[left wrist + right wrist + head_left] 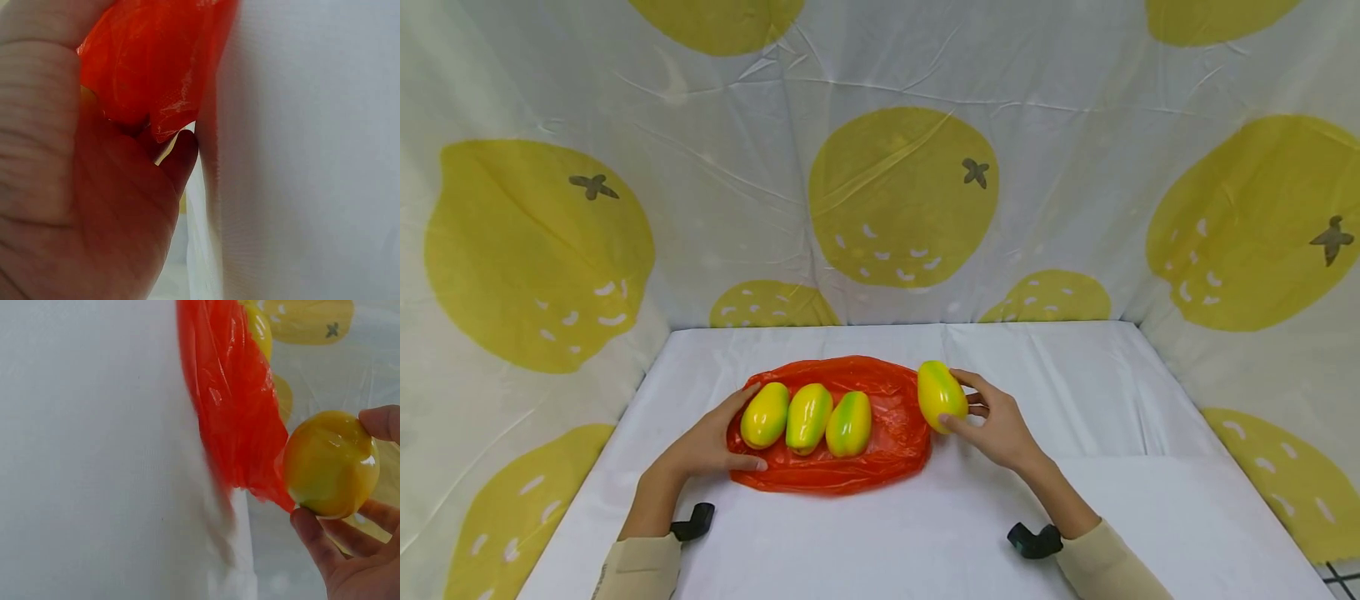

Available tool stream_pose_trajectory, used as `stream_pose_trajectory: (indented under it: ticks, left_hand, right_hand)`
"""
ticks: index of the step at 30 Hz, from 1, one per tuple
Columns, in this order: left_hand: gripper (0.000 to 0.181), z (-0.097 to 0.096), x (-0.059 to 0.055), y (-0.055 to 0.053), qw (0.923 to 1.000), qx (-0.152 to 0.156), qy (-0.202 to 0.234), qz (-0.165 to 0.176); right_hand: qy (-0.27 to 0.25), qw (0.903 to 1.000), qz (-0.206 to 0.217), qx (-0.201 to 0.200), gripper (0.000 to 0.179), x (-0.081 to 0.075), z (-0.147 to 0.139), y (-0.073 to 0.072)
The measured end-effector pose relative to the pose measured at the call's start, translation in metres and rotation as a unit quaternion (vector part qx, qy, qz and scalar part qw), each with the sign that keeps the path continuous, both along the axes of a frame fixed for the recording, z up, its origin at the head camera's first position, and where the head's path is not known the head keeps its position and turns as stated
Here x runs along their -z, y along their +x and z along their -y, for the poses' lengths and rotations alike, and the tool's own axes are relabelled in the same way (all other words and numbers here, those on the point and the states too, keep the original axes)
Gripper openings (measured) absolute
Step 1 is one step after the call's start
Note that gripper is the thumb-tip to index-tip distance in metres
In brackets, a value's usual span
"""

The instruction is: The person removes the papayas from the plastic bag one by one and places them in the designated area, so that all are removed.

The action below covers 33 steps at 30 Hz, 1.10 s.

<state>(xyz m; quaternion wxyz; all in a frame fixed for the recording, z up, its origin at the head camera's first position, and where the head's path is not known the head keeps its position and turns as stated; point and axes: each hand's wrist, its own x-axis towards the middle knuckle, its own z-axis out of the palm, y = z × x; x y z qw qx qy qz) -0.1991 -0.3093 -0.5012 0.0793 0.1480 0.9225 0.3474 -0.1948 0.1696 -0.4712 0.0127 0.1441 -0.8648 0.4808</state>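
Observation:
A shiny yellow-green papaya (942,396) is pinched between the thumb and fingers of my right hand (1000,429), at the right edge of a red plastic bag (895,425). The right wrist view shows this fruit (331,464) end-on, with fingertips around its sides. On the bag, three similar fruits sit in a row: a left one (765,415), a middle one (809,418) and a right one (848,424). My left hand (703,442) holds the bag's left edge, thumb low and fingers higher up. In the left wrist view, the red film (156,62) lies between thumb and fingers.
A white cloth (865,542) covers the table under the bag. Behind and on both sides hangs a pale curtain (737,192) printed with large yellow lemons. Black wrist devices, a left one (694,523) and a right one (1034,542), sit near the sleeves.

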Motion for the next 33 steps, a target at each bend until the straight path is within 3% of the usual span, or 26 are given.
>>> stream_pose_trajectory:
  ticks: [16,33]
  left_hand:
    - [0.123,0.001,0.002,-0.002,1.0000,0.003,-0.002,-0.006]
    - [0.123,0.001,0.001,-0.001,1.0000,0.001,-0.008,0.001]
  right_hand:
    - [0.029,0.9992,-0.010,0.026,0.067,0.015,-0.029,0.004]
    - [0.062,0.9969,0.019,0.045,0.066,0.023,-0.042,0.006]
